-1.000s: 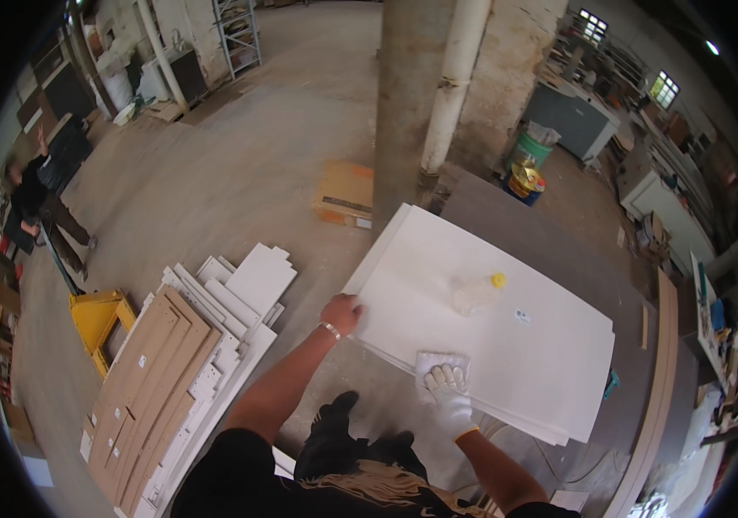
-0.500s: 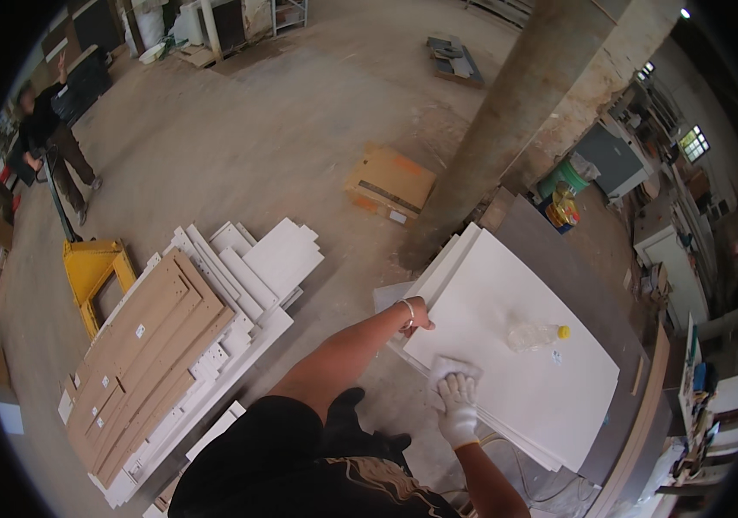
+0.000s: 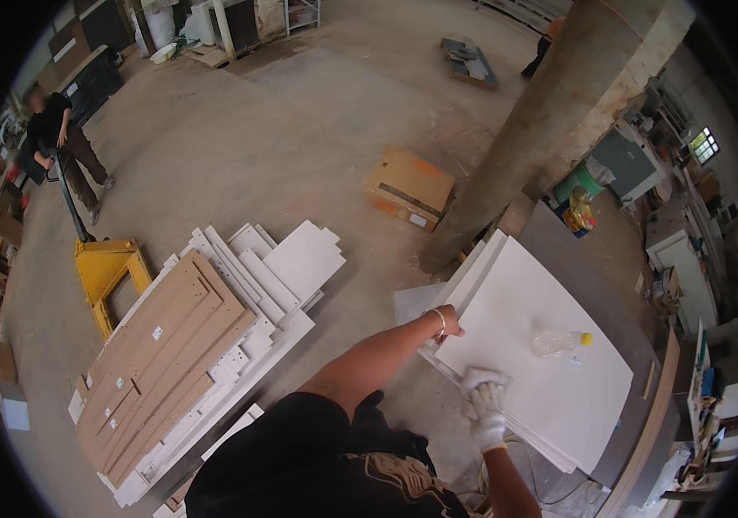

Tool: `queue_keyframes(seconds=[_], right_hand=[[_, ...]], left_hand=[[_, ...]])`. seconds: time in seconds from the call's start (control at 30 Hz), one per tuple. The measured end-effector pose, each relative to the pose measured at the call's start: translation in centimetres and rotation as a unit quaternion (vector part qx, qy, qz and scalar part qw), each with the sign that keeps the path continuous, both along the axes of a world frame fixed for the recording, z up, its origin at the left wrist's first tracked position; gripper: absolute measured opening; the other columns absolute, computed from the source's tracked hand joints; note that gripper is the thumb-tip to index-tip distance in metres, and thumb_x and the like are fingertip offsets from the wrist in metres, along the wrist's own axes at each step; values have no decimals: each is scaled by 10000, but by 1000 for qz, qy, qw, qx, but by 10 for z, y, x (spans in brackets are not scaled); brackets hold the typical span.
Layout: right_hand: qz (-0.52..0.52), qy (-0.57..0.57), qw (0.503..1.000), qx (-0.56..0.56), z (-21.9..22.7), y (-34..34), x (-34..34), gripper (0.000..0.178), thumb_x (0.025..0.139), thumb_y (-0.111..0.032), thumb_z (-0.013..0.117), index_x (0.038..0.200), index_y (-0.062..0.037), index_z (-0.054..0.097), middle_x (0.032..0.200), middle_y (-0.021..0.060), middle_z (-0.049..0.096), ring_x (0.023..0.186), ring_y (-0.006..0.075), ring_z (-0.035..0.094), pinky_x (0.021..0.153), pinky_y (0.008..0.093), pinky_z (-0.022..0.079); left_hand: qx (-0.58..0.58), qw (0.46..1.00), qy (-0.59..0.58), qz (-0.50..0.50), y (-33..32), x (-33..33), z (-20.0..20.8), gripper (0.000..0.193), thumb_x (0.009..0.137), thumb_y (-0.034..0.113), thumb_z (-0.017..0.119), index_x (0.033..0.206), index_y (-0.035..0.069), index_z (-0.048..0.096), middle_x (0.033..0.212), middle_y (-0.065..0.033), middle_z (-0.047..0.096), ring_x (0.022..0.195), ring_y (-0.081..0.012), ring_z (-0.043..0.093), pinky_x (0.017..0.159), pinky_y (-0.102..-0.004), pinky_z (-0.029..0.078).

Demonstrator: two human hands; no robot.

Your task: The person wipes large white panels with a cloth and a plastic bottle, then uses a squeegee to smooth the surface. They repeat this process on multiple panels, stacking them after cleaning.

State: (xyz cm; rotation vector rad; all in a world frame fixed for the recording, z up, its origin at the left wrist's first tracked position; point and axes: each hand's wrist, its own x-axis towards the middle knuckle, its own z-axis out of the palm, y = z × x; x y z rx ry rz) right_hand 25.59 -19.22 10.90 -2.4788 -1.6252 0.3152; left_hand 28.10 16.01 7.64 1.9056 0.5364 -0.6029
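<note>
A stack of white panels (image 3: 541, 298) lies at my right on a dark board. My bare left hand (image 3: 448, 323), with a bracelet at the wrist, grips the top white panel by its near left edge. My right hand (image 3: 487, 414), in a whitish work glove, holds a folded white cloth (image 3: 484, 378) against the panel's near edge. On the panel, farther right, a clear plastic bottle (image 3: 554, 344) with a yellow cap lies on its side.
Left stands a pile of white and brown boards (image 3: 161, 345) by a yellow pallet jack (image 3: 114, 276), whose handle a person (image 3: 62, 134) holds. A cardboard box (image 3: 410, 186) sits beside a thick column (image 3: 550, 112). Someone in orange (image 3: 550, 39) is partly hidden behind the column.
My right hand has drawn the cloth slightly along the panel's near edge; my left hand keeps its grip. The person by the pallet jack has lowered a raised arm. Someone in orange has appeared.
</note>
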Motion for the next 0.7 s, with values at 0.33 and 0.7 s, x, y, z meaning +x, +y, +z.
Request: queue_keyframes(seconds=[0.33,0.7], right_hand=[[-9,1,997,77,-1,158,-56,451,860,-238,693,1298,-134,663,1385,134,612,1360,363,489,1240,560,289],[-351,-395,831,-173,-50,-117,24,634,1010,-178,584,1598,-39,395,1244,82,611,1215,195,566,1067,393,465]], left_hand=[[174,979,-77,-78,1,6,-4,614,888,466,835,1063,-116,754,847,-195,783,658,-312,763,617,-448,609],[8,999,46,-19,2,-3,20,496,964,384,782,1037,-101,707,788,-177,751,649,-272,737,537,-430,556]])
